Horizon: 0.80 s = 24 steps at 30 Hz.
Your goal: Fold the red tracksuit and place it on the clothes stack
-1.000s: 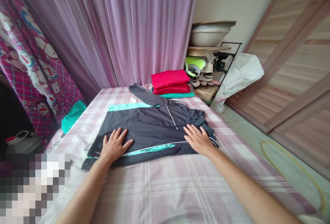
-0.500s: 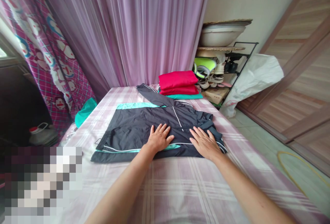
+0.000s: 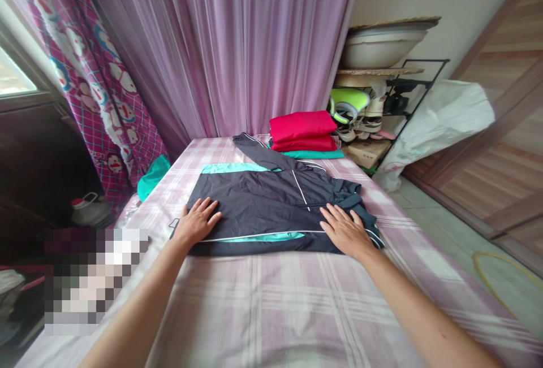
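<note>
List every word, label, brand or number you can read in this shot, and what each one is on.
No text is readable.
The white sack has a small red print near its bottom, too small to read.
The dark jacket shows no readable lettering.

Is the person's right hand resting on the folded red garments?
No, the right hand lies flat on the dark jacket with teal trim, apart from the folded red garments beyond it.
</note>
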Available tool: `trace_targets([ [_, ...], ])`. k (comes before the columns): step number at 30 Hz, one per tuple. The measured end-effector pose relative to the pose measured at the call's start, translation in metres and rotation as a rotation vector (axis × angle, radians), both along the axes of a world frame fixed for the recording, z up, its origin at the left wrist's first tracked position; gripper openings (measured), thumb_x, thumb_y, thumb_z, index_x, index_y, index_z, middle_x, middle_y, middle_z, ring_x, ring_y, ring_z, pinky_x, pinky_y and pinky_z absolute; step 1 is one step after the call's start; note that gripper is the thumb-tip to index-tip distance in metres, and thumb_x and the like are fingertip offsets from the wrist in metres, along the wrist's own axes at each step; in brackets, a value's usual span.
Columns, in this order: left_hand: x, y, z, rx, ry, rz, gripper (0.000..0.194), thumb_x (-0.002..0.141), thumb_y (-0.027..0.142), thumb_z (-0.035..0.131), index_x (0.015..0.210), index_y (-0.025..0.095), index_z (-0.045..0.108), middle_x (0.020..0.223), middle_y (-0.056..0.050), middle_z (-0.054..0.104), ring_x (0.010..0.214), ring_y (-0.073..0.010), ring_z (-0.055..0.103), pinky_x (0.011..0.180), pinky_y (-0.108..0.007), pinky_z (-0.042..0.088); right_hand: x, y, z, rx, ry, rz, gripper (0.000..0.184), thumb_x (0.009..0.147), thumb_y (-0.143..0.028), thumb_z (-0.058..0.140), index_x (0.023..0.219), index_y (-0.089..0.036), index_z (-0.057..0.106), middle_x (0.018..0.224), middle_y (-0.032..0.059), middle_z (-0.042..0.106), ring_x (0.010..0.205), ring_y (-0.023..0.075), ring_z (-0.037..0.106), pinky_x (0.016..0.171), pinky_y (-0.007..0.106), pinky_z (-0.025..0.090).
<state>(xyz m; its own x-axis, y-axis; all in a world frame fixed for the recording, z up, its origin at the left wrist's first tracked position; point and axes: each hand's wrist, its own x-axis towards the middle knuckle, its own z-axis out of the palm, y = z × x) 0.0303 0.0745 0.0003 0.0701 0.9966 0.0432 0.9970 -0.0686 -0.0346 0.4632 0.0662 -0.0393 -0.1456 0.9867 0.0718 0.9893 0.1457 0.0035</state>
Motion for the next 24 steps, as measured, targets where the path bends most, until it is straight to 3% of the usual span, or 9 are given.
trace_targets([
  [3,-0.003,-0.001,-0.003,-0.025,0.005,0.012,0.061,0.097,0.057,0.032,0.150,0.029,0.039,0.158,-0.007,0.037,0.147,-0.0304,0.028,0.118,-0.061,0.018,-0.003,0.002,0.006,-0.043,0.005,-0.022,0.055,0.097,-0.040,0.029,0.146,-0.024,0.047,0.156,0.0092,0.040,0.144,0.0269,0.034,0.116,0.057,0.021],
  [6,0.006,0.002,-0.005,-0.029,0.004,0.007,0.063,0.097,0.057,0.031,0.152,0.027,0.037,0.159,-0.008,0.035,0.148,-0.0309,0.028,0.117,-0.063,0.017,-0.026,0.006,0.026,-0.040,0.042,-0.028,0.055,0.095,-0.033,0.033,0.147,-0.025,0.046,0.157,0.0098,0.038,0.144,0.0291,0.033,0.116,0.061,0.017],
  [9,0.008,0.003,-0.007,-0.013,0.005,0.002,0.062,0.097,0.056,0.031,0.152,0.027,0.037,0.158,-0.008,0.036,0.148,-0.0314,0.028,0.117,-0.063,0.017,-0.078,0.014,0.055,0.044,0.166,0.049,0.057,0.096,-0.030,0.031,0.152,-0.026,0.037,0.160,0.0076,0.032,0.146,0.0270,0.030,0.118,0.058,0.014],
  [12,0.006,0.003,-0.008,-0.010,-0.001,0.011,0.061,0.097,0.055,0.032,0.152,0.029,0.036,0.158,-0.008,0.037,0.148,-0.0313,0.027,0.118,-0.062,0.016,-0.139,0.024,0.073,0.055,0.287,0.184,0.056,0.099,-0.039,0.029,0.154,-0.027,0.033,0.162,0.0072,0.029,0.148,0.0256,0.025,0.118,0.056,0.012],
  [16,0.005,0.003,-0.008,-0.011,0.000,0.014,0.062,0.097,0.057,0.031,0.152,0.029,0.035,0.158,-0.007,0.036,0.148,-0.0309,0.027,0.118,-0.062,0.017,-0.185,0.033,0.061,-0.115,0.313,0.310,0.060,0.100,-0.050,0.029,0.154,-0.025,0.032,0.164,0.0089,0.022,0.150,0.0250,0.017,0.119,0.056,0.008],
  [20,0.007,0.002,-0.007,-0.011,0.017,0.025,0.063,0.097,0.057,0.030,0.152,0.029,0.035,0.159,-0.007,0.035,0.148,-0.0299,0.027,0.118,-0.061,0.017,-0.185,0.034,0.039,-0.243,0.311,0.297,0.062,0.098,-0.052,0.032,0.153,-0.023,0.035,0.163,0.0105,0.022,0.150,0.0264,0.018,0.119,0.058,0.009],
  [22,0.008,0.002,-0.006,-0.015,0.020,0.028,0.063,0.097,0.057,0.031,0.153,0.029,0.034,0.159,-0.007,0.035,0.148,-0.0299,0.027,0.118,-0.061,0.017,-0.180,0.033,0.042,-0.221,0.333,0.295,0.059,0.098,-0.049,0.037,0.151,-0.023,0.040,0.162,0.0102,0.026,0.149,0.0261,0.021,0.119,0.057,0.012],
  [24,0.008,0.003,-0.006,-0.028,0.028,0.035,0.063,0.097,0.056,0.030,0.153,0.028,0.034,0.160,-0.006,0.033,0.148,-0.0294,0.026,0.118,-0.060,0.016,-0.173,0.029,0.058,-0.206,0.374,0.290,0.048,0.096,-0.038,0.044,0.141,-0.023,0.053,0.155,0.0095,0.041,0.144,0.0253,0.035,0.118,0.051,0.022],
])
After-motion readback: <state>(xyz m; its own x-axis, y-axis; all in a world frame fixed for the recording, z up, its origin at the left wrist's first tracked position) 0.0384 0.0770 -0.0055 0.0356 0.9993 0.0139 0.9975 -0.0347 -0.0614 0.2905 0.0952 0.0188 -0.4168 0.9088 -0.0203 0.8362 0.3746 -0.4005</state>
